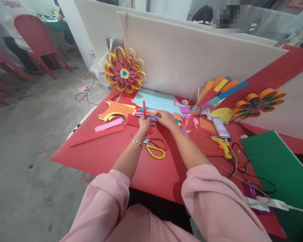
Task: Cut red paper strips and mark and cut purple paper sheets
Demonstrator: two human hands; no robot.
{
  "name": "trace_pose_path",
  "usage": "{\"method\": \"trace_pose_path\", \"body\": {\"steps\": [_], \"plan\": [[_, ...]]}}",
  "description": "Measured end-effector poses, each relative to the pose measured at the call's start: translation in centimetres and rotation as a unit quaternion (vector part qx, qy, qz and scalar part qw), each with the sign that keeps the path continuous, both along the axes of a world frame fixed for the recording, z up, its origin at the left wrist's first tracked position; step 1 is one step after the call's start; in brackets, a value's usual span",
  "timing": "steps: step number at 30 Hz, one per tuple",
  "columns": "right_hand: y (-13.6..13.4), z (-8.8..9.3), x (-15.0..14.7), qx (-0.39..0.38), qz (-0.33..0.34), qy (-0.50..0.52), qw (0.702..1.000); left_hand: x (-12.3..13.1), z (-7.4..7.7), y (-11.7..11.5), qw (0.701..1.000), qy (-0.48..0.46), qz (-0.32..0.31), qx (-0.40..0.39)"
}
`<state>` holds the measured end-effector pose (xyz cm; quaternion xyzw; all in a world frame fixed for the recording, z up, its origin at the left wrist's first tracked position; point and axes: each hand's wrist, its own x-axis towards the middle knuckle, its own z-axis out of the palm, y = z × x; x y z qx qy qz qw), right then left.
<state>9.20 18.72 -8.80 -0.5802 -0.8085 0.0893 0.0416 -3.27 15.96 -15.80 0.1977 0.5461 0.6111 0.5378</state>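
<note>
My left hand (143,123) is closed on a narrow red paper strip (144,108) that stands upright from its fingers. My right hand (165,117) lies just right of it, fingers pressed on a pile of coloured paper scraps (184,112) and a strip between the two hands. Both hands rest on a red table (111,154). A light blue sheet (156,100) lies just beyond them. Scissors with red and yellow handles (155,147) lie on the table below my left wrist.
A finished paper flower (124,72) hangs on a white board at the back; another flower (257,102) leans at the right. Orange cutouts (116,110), a pink strip (108,124), a yellow glue gun (223,144) with cables, and a green board (280,168) surround the hands. Red chairs (37,37) stand at far left.
</note>
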Motion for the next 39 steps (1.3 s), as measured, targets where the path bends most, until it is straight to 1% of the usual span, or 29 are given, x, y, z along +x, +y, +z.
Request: {"method": "trace_pose_path", "body": {"steps": [3, 7, 12, 15, 18, 21, 23, 25, 27, 29, 30, 33, 34, 35, 36, 37, 38, 39], "plan": [[0.9, -0.6, -0.2, 0.004, 0.027, -0.008, 1.000, 0.1, 0.0, 0.0, 1.000, 0.000, -0.004, -0.004], [1.2, -0.9, 0.1, 0.024, 0.063, -0.024, 0.997, 0.2, 0.1, -0.1, 1.000, -0.001, 0.002, -0.014], [1.2, -1.2, -0.1, 0.066, 0.107, -0.088, 0.988, 0.2, 0.3, -0.8, 0.999, -0.006, 0.010, -0.033], [1.1, -0.9, -0.5, 0.065, 0.115, -0.120, 0.984, -0.2, 0.5, -1.4, 0.999, -0.011, 0.010, -0.042], [0.7, -0.1, -1.0, 0.058, 0.109, -0.133, 0.983, -0.6, 0.9, -2.1, 0.999, -0.011, 0.005, -0.045], [-0.1, 1.0, -1.2, 0.053, 0.091, -0.137, 0.985, -1.1, 1.4, -2.7, 0.999, -0.003, 0.005, -0.040], [-1.1, 1.8, -0.8, 0.049, 0.083, -0.127, 0.987, -1.2, 1.7, -3.1, 0.999, 0.004, 0.007, -0.035], [-2.4, 2.5, 0.0, 0.037, 0.093, -0.097, 0.990, -1.3, 1.9, -3.3, 0.999, 0.011, 0.006, -0.030], [-3.9, 2.9, 0.8, 0.023, 0.124, -0.089, 0.988, -1.3, 1.9, -3.3, 0.999, 0.023, 0.000, -0.026], [-5.3, 3.0, 1.3, 0.023, 0.145, -0.134, 0.980, -1.3, 1.9, -3.4, 0.999, 0.043, -0.008, -0.021], [-5.8, 2.9, 1.4, 0.029, 0.145, -0.166, 0.975, -1.3, 1.9, -3.5, 0.998, 0.055, -0.014, -0.020], [-6.9, 2.4, 1.2, 0.042, 0.117, -0.224, 0.967, -1.6, 2.3, -4.4, 0.994, 0.096, -0.043, -0.017], [-7.1, 2.2, 1.0, 0.043, 0.112, -0.231, 0.966, -1.8, 2.7, -4.8, 0.989, 0.138, -0.060, -0.010], [-7.2, 2.0, 0.8, 0.042, 0.110, -0.235, 0.965, -2.2, 3.1, -5.3, 0.975, 0.206, -0.081, 0.001], [-7.2, 1.9, 0.7, 0.041, 0.108, -0.238, 0.964, -2.8, 3.7, -5.7, 0.949, 0.296, -0.104, 0.013], [-7.2, 1.8, 0.6, 0.042, 0.106, -0.239, 0.964, -3.6, 4.3, -6.0, 0.906, 0.402, -0.128, 0.027], [-7.2, 1.7, 0.5, 0.043, 0.103, -0.240, 0.964, -4.6, 4.8, -6.2, 0.853, 0.500, -0.148, 0.036], [-7.3, 1.7, 0.4, 0.045, 0.100, -0.241, 0.964, -5.7, 5.3, -6.3, 0.803, 0.572, -0.162, 0.039]]}}
